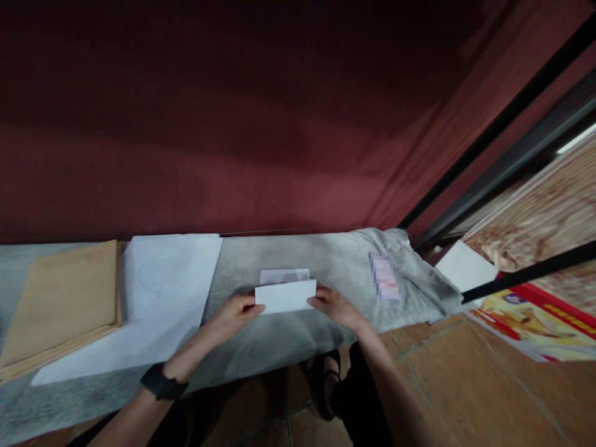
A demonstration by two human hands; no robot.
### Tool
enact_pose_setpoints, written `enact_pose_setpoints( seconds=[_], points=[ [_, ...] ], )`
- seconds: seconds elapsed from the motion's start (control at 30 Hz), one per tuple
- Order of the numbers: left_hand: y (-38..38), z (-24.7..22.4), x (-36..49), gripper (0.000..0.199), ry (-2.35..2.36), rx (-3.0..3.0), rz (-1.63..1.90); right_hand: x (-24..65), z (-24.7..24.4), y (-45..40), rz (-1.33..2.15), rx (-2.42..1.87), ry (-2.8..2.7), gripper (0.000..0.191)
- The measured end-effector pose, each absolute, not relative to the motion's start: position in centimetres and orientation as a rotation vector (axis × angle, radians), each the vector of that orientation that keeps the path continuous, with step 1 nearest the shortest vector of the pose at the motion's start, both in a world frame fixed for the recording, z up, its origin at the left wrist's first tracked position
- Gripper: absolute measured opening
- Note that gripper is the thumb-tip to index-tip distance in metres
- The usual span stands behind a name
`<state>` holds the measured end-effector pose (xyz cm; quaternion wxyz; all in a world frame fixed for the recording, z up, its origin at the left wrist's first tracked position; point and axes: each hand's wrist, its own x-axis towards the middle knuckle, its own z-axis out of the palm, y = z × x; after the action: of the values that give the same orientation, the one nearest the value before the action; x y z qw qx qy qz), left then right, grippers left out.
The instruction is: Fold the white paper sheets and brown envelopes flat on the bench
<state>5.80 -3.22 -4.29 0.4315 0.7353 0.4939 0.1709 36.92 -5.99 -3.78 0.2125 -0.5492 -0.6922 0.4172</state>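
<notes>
A small white folded paper (285,297) is held level between both hands, above the grey cloth surface. My left hand (238,313) pinches its left end, thumb on the near face. At the other end my right hand (336,305) grips it the same way. Just behind it, partly covered, a second pale paper piece (284,276) lies on the grey cloth (246,254). I cannot tell whether the two papers touch.
Large white sheets (181,279) lie to the left, with a stack of brown envelopes (69,298) on them. A pinkish slip (386,276), partly blurred out, is at the right. Black metal bars (503,124) and a red-yellow box (535,320) stand further right. A red panel (261,155) rises behind.
</notes>
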Motion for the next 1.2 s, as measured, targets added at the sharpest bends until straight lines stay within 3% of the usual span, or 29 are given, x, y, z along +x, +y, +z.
enact_pose_setpoints(
  seconds=[0.23, 0.6, 1.03, 1.2],
  points=[
    [-2.6, -4.4, 7.6, 0.036, 1.468, 1.853, 0.462, 34.8, -4.8, -4.9, 0.789, -1.899, -1.963, 0.031],
    [-2.9, -2.6, 10.1, 0.034, 1.893, 1.969, 0.12, 32.9, -4.1, -4.9, 0.433, -2.17, -1.997, 0.029],
    [-3.4, -2.3, 11.3, 0.041, 2.038, 2.03, 0.038, 31.5, -4.3, -5.3, 0.129, -2.155, -1.934, 0.023],
    [-3.4, -2.5, 11.4, 0.04, 2.047, 2.066, 0.031, 29.4, -5.3, -6.0, 0.17, -1.828, -2.016, 0.037]
  ],
)
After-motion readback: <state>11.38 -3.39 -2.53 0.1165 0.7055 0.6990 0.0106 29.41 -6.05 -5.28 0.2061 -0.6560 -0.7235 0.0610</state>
